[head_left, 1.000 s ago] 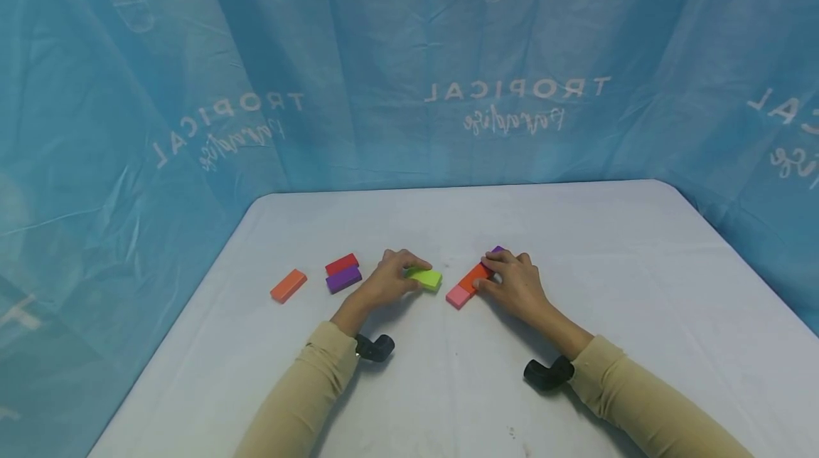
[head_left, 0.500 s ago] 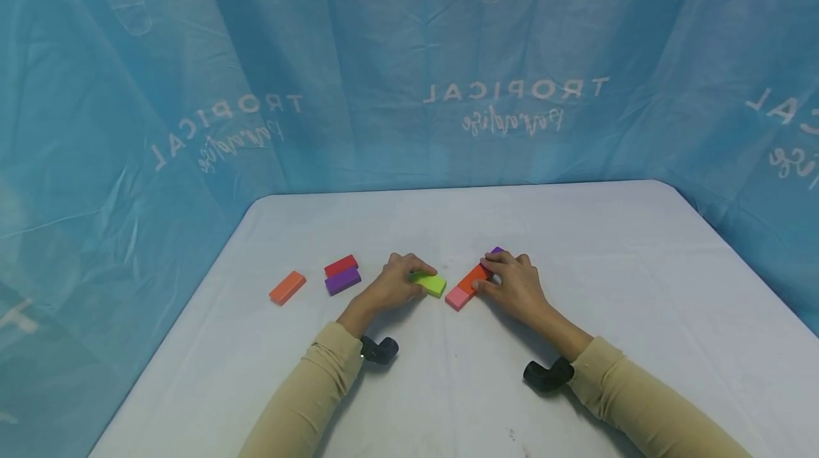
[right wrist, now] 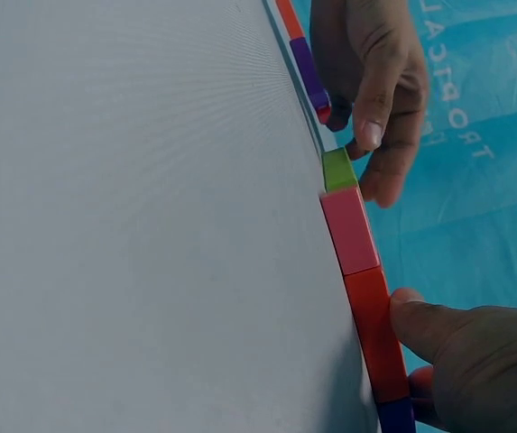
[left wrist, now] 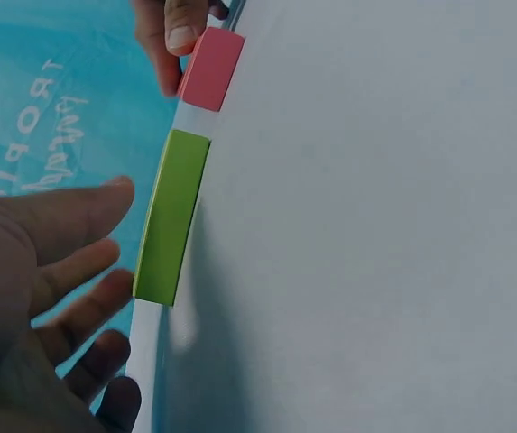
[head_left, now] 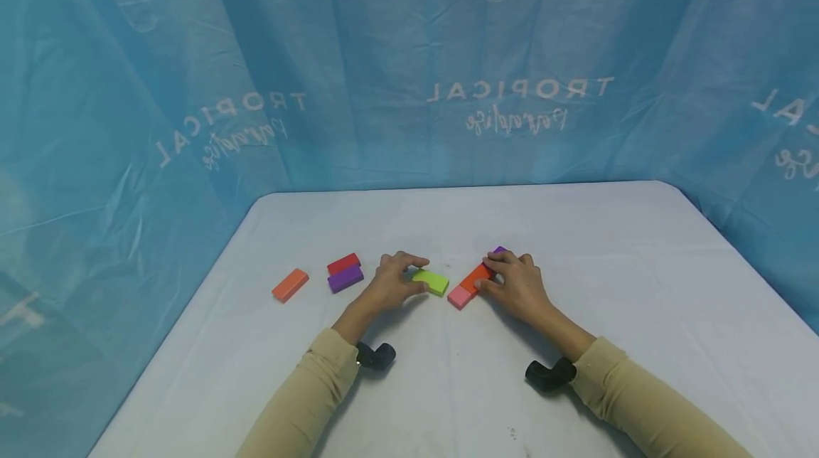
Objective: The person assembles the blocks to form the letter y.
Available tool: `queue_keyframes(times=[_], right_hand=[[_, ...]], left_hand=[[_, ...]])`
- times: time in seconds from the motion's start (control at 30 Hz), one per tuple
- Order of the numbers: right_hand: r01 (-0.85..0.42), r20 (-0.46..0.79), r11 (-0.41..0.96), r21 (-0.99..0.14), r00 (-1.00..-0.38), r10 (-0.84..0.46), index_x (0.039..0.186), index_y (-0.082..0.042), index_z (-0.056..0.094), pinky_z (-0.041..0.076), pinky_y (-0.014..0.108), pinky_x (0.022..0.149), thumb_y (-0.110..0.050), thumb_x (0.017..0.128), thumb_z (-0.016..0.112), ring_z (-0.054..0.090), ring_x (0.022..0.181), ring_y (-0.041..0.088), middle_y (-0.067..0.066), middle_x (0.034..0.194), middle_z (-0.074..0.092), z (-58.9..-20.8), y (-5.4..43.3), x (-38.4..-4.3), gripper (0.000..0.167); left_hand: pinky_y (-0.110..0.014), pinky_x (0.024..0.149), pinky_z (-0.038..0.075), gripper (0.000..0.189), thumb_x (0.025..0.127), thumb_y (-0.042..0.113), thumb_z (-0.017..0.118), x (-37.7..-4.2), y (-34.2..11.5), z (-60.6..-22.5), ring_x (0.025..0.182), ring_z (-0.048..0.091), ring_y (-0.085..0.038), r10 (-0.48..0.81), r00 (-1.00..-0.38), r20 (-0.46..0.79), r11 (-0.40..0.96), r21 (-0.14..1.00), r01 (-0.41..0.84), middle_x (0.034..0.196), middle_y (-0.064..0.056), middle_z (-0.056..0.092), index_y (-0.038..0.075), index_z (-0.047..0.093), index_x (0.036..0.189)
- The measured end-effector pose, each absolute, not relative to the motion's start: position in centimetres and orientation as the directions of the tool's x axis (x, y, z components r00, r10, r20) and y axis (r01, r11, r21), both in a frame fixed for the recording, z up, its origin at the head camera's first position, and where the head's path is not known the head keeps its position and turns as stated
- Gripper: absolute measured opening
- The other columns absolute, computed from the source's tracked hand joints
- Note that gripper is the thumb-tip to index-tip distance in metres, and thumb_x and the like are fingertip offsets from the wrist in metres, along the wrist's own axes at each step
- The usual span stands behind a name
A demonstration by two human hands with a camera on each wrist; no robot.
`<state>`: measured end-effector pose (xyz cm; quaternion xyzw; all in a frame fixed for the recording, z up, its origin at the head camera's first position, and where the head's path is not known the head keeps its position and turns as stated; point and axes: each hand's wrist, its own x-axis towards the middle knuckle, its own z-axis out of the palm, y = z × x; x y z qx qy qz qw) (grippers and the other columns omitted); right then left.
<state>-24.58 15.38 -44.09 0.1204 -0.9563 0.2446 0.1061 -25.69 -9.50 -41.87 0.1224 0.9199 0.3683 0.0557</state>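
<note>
A bright green block lies flat on the table, a small gap left of a pink block. My left hand is around the green block, thumb and fingers spread apart; in the left wrist view they stand off the green sides. The pink block, a red-orange block and a purple block form a slanting end-to-end row. With thumb and fingers my right hand pinches the red-orange block across its sides, hiding part of the purple one. In the right wrist view the thumb presses on the red-orange block.
To the left lie a red block, a second purple block against it, and an orange block set apart. A white-covered table carries everything. Behind it hangs a blue printed curtain.
My left hand slid the green block right toward the pink one, then its fingers opened away from it and drew slightly back left. The right hand has stayed on the row.
</note>
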Motion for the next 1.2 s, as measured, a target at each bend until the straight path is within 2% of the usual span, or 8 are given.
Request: queue_keyframes(times=[0.2, 0.37, 0.53, 0.73, 1.2], right_hand=[[-0.279, 0.258, 0.847, -0.452, -0.95, -0.176, 0.125, -0.01, 0.062, 0.039, 0.048, 0.085, -0.034, 0.079, 0.074, 0.047, 0.108, 0.036, 0.01, 0.131, 0.058, -44.1, 15.4, -24.6, 0.053], [-0.275, 0.249, 0.844, -0.46, -0.953, -0.174, 0.125, -0.009, 0.061, 0.038, 0.048, 0.085, -0.033, 0.08, 0.073, 0.046, 0.109, 0.037, 0.011, 0.131, 0.058, -44.1, 15.4, -24.6, 0.053], [-0.267, 0.243, 0.846, -0.461, -0.955, -0.169, 0.126, -0.009, 0.061, 0.038, 0.048, 0.084, -0.032, 0.079, 0.074, 0.046, 0.109, 0.036, 0.011, 0.131, 0.058, -44.1, 15.4, -24.5, 0.053], [-0.269, 0.243, 0.845, -0.462, -0.955, -0.171, 0.126, -0.009, 0.061, 0.038, 0.048, 0.084, -0.032, 0.08, 0.073, 0.046, 0.109, 0.036, 0.011, 0.131, 0.057, -44.1, 15.4, -24.5, 0.053], [-0.287, 0.264, 0.846, -0.449, -0.947, -0.181, 0.124, -0.009, 0.062, 0.039, 0.046, 0.082, -0.035, 0.08, 0.073, 0.048, 0.107, 0.035, 0.01, 0.13, 0.059, -44.2, 15.4, -24.7, 0.053]], left_hand=[[-0.044, 0.091, 0.04, 0.048, 0.081, 0.024, 0.073, -25.3, -9.8, -42.3, 0.111, 0.041, -0.024, 0.178, -0.984, 0.026, 0.69, 0.709, 0.144, 0.127, -0.006, 0.056, 0.017, 0.06, 0.126], [-0.046, 0.092, 0.035, 0.048, 0.079, 0.025, 0.074, -25.0, -9.7, -42.8, 0.11, 0.041, -0.025, 0.125, -0.991, 0.044, 0.685, 0.719, 0.118, 0.125, -0.009, 0.057, 0.014, 0.061, 0.124], [-0.049, 0.095, 0.031, 0.049, 0.079, 0.028, 0.074, -24.9, -9.3, -43.0, 0.114, 0.041, -0.028, 0.105, -0.993, 0.06, 0.707, 0.698, 0.117, 0.125, -0.012, 0.058, 0.011, 0.061, 0.124], [-0.047, 0.091, 0.032, 0.05, 0.078, 0.031, 0.074, -24.5, -8.6, -42.9, 0.109, 0.043, -0.029, 0.066, -0.996, 0.063, 0.73, 0.678, 0.091, 0.119, -0.013, 0.06, 0.01, 0.062, 0.122], [-0.041, 0.089, 0.032, 0.046, 0.077, 0.027, 0.076, -24.9, -7.9, -42.8, 0.104, 0.043, -0.024, 0.056, -0.996, 0.067, 0.754, 0.652, 0.087, 0.112, -0.009, 0.061, 0.012, 0.065, 0.119]])
